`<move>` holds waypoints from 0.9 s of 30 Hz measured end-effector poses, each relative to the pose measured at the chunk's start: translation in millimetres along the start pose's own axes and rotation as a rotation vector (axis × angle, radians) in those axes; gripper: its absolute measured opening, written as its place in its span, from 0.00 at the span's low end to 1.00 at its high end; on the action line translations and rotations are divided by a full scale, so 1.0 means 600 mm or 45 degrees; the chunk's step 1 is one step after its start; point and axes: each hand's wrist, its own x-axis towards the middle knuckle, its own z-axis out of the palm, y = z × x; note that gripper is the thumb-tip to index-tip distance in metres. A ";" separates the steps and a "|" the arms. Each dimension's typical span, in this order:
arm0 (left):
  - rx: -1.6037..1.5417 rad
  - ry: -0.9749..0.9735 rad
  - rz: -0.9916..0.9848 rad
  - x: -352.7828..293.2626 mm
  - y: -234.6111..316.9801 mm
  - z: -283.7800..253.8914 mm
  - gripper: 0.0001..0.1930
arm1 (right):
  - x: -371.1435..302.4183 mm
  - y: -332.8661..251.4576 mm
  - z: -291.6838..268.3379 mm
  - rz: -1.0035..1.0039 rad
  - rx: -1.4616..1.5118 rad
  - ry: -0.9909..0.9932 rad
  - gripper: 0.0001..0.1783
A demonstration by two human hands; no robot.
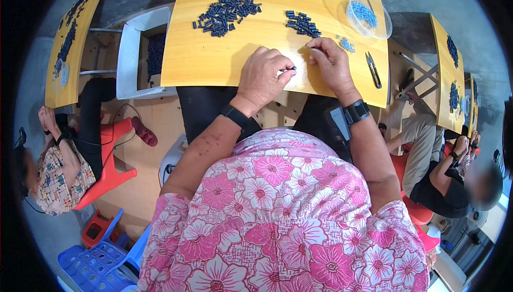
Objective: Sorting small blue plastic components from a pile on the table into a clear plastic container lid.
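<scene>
Left hand (263, 75) pinches a small dark tube piece (293, 68) at its fingertips, near the counter (214, 59) front edge. Right hand (330, 63) just beside it, fingers curled down on the counter; can't tell if it grips anything. Small pile of dark pieces (302, 24) just behind the right hand, bigger pile (225, 13) behind the left hand. Clear bowl of blue bits (366, 15) and snips (373, 69) sit toward the counter's right edge. Bare wood between the left hand and the counter's left edge.
</scene>
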 end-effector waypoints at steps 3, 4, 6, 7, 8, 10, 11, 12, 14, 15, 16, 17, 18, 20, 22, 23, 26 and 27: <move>0.012 -0.013 -0.013 -0.001 -0.001 0.001 0.04 | -0.012 -0.002 0.000 0.416 0.590 0.006 0.06; 0.011 -0.009 0.000 -0.001 -0.001 0.001 0.04 | -0.016 -0.004 0.000 0.506 0.714 0.015 0.07; 0.009 -0.004 0.009 -0.001 -0.002 0.001 0.04 | -0.021 -0.007 0.001 0.552 0.783 0.014 0.08; 0.030 -0.008 0.015 -0.001 -0.004 0.001 0.04 | -0.022 -0.008 0.002 0.595 0.854 0.019 0.09; 0.050 -0.011 0.020 -0.001 -0.005 0.001 0.04 | -0.023 -0.008 0.002 0.598 0.854 0.017 0.09; 0.043 -0.002 0.024 0.000 -0.004 0.002 0.04 | -0.024 -0.009 0.004 0.632 0.850 0.000 0.10; 0.036 0.007 0.032 0.000 -0.004 0.002 0.04 | -0.025 -0.011 0.006 0.635 0.850 -0.005 0.10; 0.037 0.008 0.027 -0.001 -0.004 0.003 0.04 | -0.026 -0.012 0.007 0.639 0.836 0.004 0.10; 0.047 0.001 0.028 -0.001 -0.006 0.005 0.04 | -0.026 -0.014 0.009 0.642 0.818 0.011 0.10; 0.047 0.003 0.025 -0.001 -0.006 0.005 0.04 | -0.027 -0.014 0.009 0.633 0.818 0.027 0.10; 0.049 0.004 0.026 -0.001 -0.006 0.006 0.04 | -0.027 -0.014 0.010 0.624 0.817 0.042 0.10; 0.051 0.005 0.027 -0.002 -0.007 0.006 0.04 | -0.027 -0.015 0.010 0.625 0.817 0.039 0.10; 0.051 0.006 0.024 -0.002 -0.007 0.005 0.04 | -0.026 -0.017 0.010 0.634 0.806 0.042 0.09; 0.049 0.017 0.040 -0.003 -0.005 0.004 0.04 | -0.026 -0.018 0.010 0.644 0.795 0.041 0.09; 0.047 0.018 0.042 -0.003 -0.004 0.003 0.04 | -0.026 -0.017 0.009 0.627 0.775 0.029 0.10; 0.045 0.019 0.046 -0.003 -0.004 0.003 0.04 | -0.026 -0.017 0.010 0.628 0.773 0.026 0.10; 0.034 0.023 0.047 -0.003 -0.004 0.004 0.05 | -0.027 -0.018 0.011 0.635 0.793 0.040 0.10; 0.034 0.024 0.043 -0.003 -0.004 0.004 0.05 | -0.028 -0.018 0.011 0.623 0.763 0.033 0.10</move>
